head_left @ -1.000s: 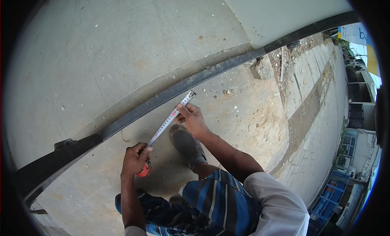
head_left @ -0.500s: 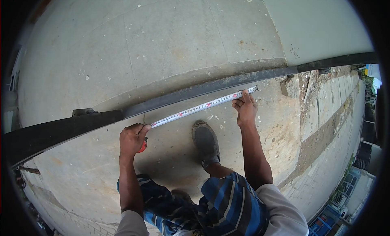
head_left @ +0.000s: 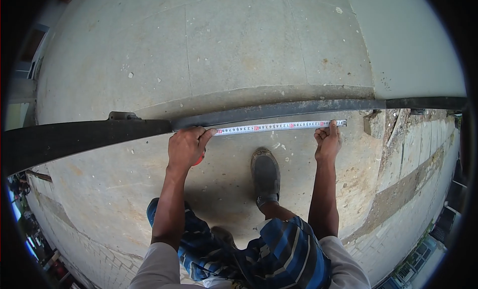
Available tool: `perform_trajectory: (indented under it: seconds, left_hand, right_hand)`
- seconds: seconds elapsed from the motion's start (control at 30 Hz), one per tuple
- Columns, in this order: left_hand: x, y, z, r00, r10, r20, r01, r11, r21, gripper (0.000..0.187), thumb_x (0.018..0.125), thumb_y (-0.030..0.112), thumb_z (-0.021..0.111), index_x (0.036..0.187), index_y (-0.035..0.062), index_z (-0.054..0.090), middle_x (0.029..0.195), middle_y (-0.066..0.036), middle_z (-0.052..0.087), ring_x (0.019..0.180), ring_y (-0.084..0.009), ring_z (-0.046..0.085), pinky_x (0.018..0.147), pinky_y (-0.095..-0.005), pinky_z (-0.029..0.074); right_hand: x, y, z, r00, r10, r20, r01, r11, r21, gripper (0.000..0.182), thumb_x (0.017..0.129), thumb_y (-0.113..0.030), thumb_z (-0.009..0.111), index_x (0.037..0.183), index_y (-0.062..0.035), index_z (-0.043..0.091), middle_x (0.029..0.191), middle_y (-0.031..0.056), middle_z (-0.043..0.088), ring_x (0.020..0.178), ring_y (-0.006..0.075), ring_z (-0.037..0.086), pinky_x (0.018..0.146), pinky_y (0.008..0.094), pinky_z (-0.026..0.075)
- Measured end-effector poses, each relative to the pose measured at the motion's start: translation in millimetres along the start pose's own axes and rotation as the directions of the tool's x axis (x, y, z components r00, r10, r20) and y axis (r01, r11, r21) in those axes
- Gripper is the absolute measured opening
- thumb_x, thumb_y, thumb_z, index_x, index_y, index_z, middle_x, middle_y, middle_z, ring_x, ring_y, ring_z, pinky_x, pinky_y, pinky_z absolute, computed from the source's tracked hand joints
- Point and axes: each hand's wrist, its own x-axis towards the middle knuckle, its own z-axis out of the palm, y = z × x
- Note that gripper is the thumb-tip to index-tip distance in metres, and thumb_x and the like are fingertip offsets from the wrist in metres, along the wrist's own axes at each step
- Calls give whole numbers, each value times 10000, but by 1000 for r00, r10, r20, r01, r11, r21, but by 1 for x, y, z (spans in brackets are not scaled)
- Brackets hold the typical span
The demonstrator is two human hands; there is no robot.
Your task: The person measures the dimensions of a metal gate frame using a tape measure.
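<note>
A white tape measure blade (head_left: 274, 127) is stretched nearly level between my two hands, just below a dark metal rail (head_left: 279, 110). My left hand (head_left: 186, 145) is closed round the tape measure, thumb on the blade; a bit of its red case (head_left: 199, 158) shows under the palm. At the blade's far end, near the metal hook, my right hand (head_left: 328, 139) pinches the strip between thumb and fingers. The blade's left part lies close against the rail's lower edge.
Beyond the rail lies a concrete floor (head_left: 239, 50) with a smooth pale surface at the right. My shoe (head_left: 265, 174) stands on the concrete below the tape. Broken concrete (head_left: 373, 124) and debris lie by the rail's right part. A bracket (head_left: 123, 115) sits on the rail at left.
Both hands and the tape appear farther right in view. The tape has turned from a slant to nearly level, and its left part is closer to the rail. The view has rotated too.
</note>
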Motion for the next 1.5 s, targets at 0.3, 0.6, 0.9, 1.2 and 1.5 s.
perform_trajectory:
  seconds: [0.3, 0.6, 0.9, 1.2, 1.5]
  left_hand:
    - [-4, 1, -4, 1000, -16, 1, 16, 1000, -12, 407, 922, 396, 722, 716, 45, 710, 596, -109, 616, 532, -316, 596, 544, -406, 477]
    - [4, 15, 0, 996, -33, 79, 35, 999, -25, 437, 948, 422, 687, 734, 41, 701, 607, -113, 622, 531, -316, 594, 537, -414, 451]
    - [10, 18, 3, 992, -101, 71, 106, 991, -78, 510, 941, 479, 676, 670, 49, 640, 565, -132, 568, 522, -358, 568, 528, -437, 439]
    - [19, 27, -4, 984, -109, 144, 102, 993, 57, 481, 943, 467, 683, 757, 25, 712, 584, -127, 621, 521, -312, 609, 545, -395, 461]
    - [19, 28, -4, 986, -103, 133, 97, 994, 51, 485, 944, 482, 673, 767, 33, 714, 585, -153, 600, 538, -352, 597, 554, -426, 454]
  right_hand:
    - [0, -1, 8, 1000, 12, 11, -12, 1000, 14, 255, 1044, -338, 592, 943, -104, 596, 746, 8, 599, 649, 118, 597, 617, 267, 496]
    - [8, -9, 10, 999, -32, 33, 30, 998, 56, 253, 1050, -330, 580, 939, -103, 600, 747, 10, 616, 653, 111, 609, 615, 265, 509]
    - [16, -10, 17, 997, -62, 43, 58, 995, 83, 256, 1047, -306, 589, 913, -87, 593, 721, 17, 617, 605, 114, 599, 564, 267, 499]
    - [26, -1, 15, 999, -32, 13, 32, 999, 11, 253, 1023, -322, 633, 899, -102, 617, 727, 19, 613, 624, 131, 608, 590, 279, 506]
    - [27, 1, 17, 999, -43, 15, 42, 999, 22, 324, 1031, -347, 620, 835, -90, 601, 695, 21, 619, 597, 115, 599, 576, 269, 498]
